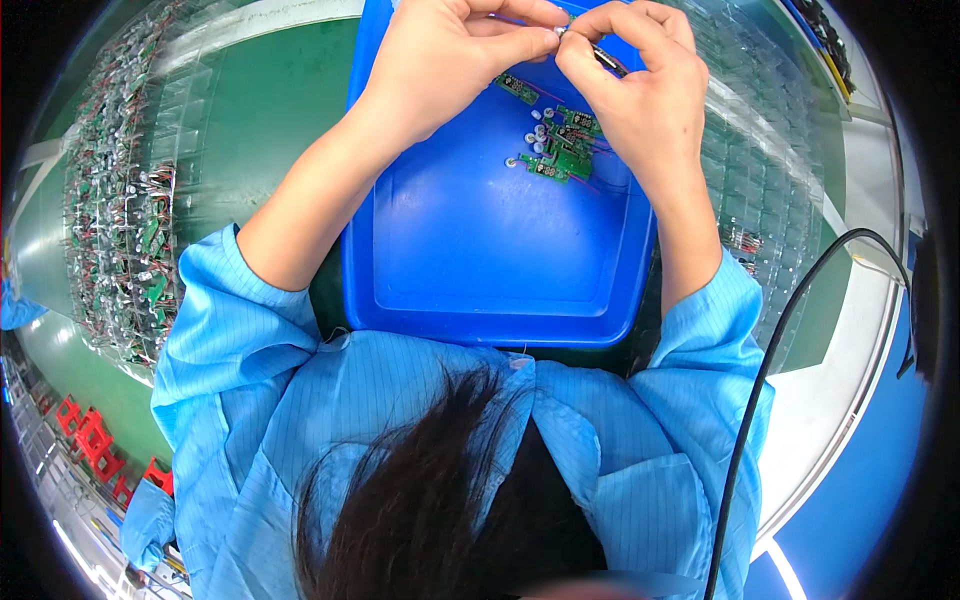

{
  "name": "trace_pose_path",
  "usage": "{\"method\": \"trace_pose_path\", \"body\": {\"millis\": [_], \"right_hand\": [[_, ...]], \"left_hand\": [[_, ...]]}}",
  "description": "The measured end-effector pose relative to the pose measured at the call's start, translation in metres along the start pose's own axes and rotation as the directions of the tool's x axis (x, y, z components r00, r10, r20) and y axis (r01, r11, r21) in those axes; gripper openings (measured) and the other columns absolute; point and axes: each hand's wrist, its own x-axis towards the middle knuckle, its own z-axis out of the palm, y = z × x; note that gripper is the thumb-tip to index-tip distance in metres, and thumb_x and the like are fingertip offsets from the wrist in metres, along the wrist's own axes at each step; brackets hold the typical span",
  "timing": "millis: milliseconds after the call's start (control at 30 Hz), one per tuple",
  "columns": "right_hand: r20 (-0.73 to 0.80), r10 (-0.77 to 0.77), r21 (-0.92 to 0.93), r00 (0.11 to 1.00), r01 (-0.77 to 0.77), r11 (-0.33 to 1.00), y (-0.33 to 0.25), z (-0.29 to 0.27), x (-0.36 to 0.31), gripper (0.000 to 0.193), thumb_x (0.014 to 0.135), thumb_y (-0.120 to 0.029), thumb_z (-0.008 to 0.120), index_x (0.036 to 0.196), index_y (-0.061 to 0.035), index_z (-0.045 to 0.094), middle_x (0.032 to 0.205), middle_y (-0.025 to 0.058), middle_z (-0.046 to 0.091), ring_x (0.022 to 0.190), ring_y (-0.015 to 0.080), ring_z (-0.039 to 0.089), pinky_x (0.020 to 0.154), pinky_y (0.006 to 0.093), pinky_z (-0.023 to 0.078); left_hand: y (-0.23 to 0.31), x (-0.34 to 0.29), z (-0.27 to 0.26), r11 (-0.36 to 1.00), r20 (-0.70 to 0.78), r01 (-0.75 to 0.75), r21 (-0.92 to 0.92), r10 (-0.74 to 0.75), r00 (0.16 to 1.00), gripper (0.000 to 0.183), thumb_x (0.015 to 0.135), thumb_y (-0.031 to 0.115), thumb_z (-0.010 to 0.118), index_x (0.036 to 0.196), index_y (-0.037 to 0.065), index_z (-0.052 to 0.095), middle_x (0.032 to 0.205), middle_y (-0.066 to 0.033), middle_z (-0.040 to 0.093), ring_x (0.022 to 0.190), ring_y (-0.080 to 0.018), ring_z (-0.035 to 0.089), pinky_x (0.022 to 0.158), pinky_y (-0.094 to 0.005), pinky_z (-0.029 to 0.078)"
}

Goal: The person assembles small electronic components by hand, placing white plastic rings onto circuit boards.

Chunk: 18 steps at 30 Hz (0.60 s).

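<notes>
Over the far part of a blue plastic tray (500, 325), my two hands meet fingertip to fingertip. My left hand (435, 65) is closed in a pinch at a tiny pale part between the thumbs. My right hand (645, 95) pinches from the other side. A narrow dark strip (608, 62) with light marks shows beneath its fingers, and a speck of green peeks out above; the fingers hide most of what is held. Below them in the tray lie several small green circuit boards (560, 155) with thin red wires and round whitish components (538, 135). One more board (517, 88) lies near my left fingers.
Clear plastic trays packed with wired boards (125, 210) stand in rows to the left. More clear trays (765, 170) line the right side on the green surface. A black cable (745, 420) curves along the right. Red stools (95, 440) appear at the lower left.
</notes>
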Motion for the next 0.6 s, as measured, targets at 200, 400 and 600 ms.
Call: {"method": "trace_pose_path", "body": {"millis": [200, 400, 600], "right_hand": [[-0.412, -0.293, 0.422, 0.863, 0.465, 0.778, 0.035, 0.037, 0.004, 0.011, 0.071, -0.003, 0.074, 0.074, -0.0063, 0.064, 0.075, 0.0074, 0.063, 0.083, 0.03, 0.056, 0.075, 0.0396, 0.046], [-0.476, -0.398, 0.397, 0.784, 0.595, 0.699, 0.046, 0.041, 0.008, 0.011, 0.07, -0.003, 0.075, 0.076, -0.0065, 0.066, 0.077, 0.007, 0.065, 0.081, 0.0291, 0.057, 0.077, 0.0376, 0.048], [0.06, -0.367, -0.133, 0.928, 0.372, 0.919, 0.003, -0.009, 0.005, 0.008, 0.077, -0.004, 0.074, 0.079, -0.005, 0.066, 0.078, 0.0079, 0.066, 0.08, 0.0269, 0.059, 0.079, 0.0365, 0.049]], "left_hand": [[0.008, -0.004, 0.008, 0.976, -0.024, -0.079, 0.204, 0.086, 0.996, 0.017, 0.094, 0.001, 0.071, 0.11, -0.004, 0.072, 0.1, -0.0091, 0.076, 0.09, -0.0113, 0.071, 0.08, -0.0231, 0.058], [0.011, -0.008, 0.014, 0.95, -0.106, -0.103, 0.294, 0.139, 0.985, 0.012, 0.093, 0.002, 0.074, 0.102, -0.007, 0.075, 0.09, -0.0093, 0.077, 0.083, -0.0104, 0.071, 0.076, -0.024, 0.059], [0.017, -0.014, 0.017, 0.854, -0.031, -0.174, 0.489, 0.217, 0.976, 0.014, 0.095, 0.002, 0.071, 0.105, -0.007, 0.075, 0.093, -0.0099, 0.077, 0.085, -0.0111, 0.072, 0.077, -0.0248, 0.059]]}}
